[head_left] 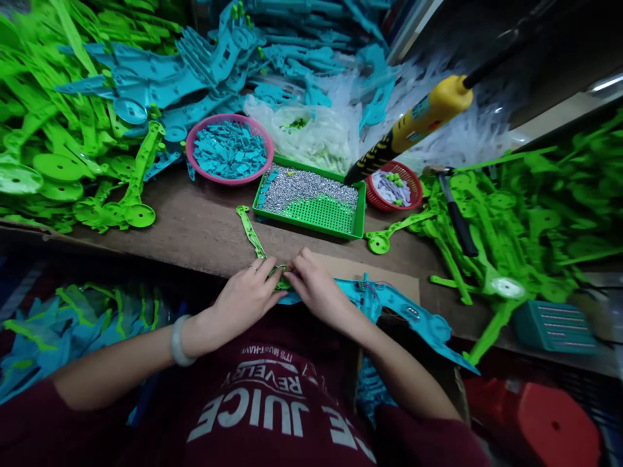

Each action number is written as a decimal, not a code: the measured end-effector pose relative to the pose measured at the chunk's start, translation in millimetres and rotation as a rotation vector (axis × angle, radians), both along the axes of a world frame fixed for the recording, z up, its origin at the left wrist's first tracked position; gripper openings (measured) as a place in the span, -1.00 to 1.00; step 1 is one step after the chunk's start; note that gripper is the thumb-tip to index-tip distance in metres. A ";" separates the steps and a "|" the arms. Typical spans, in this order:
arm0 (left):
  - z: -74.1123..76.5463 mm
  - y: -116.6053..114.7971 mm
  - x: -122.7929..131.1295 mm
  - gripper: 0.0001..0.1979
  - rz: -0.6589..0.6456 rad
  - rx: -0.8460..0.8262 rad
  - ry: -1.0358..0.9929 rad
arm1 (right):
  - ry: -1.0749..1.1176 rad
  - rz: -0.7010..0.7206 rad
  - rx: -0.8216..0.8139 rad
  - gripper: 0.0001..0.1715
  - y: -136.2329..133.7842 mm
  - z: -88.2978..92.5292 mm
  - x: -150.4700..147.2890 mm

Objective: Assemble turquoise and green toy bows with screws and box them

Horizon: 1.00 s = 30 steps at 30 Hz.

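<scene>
My left hand and my right hand meet at the table's front edge. The fingers of both are closed on a long green plastic part. Its narrow end points away from me, and its near end is partly covered by my fingers. Under and to the right of my hands lies a blue plastic shell with thin wires along it, jutting past the table edge. A piece of cardboard sits beneath the shell.
Behind my hands stands a green tray of small metal screws, flanked by a pink bowl of blue pieces and a red basket. A yellow electric screwdriver hangs above. Green parts and a hammer lie at the sides.
</scene>
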State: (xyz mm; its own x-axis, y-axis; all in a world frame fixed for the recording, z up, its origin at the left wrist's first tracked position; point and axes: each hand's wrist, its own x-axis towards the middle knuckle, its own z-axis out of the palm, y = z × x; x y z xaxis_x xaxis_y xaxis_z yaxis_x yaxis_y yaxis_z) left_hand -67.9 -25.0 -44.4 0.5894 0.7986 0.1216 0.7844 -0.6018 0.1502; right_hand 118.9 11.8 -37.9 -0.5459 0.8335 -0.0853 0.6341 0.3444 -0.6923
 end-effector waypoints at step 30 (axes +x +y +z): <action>10.0 13.6 21.4 -0.65 -0.023 0.004 0.041 | -0.077 0.291 0.082 -0.71 32.2 2.0 59.1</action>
State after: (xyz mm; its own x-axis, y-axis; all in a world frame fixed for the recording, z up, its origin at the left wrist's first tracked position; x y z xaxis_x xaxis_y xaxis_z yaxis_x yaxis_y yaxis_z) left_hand -46.5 -11.4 -34.4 0.6124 0.7843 0.0997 0.7757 -0.6204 0.1159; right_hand 178.0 44.0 -35.9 -0.7569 0.6493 -0.0744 0.5503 0.5719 -0.6083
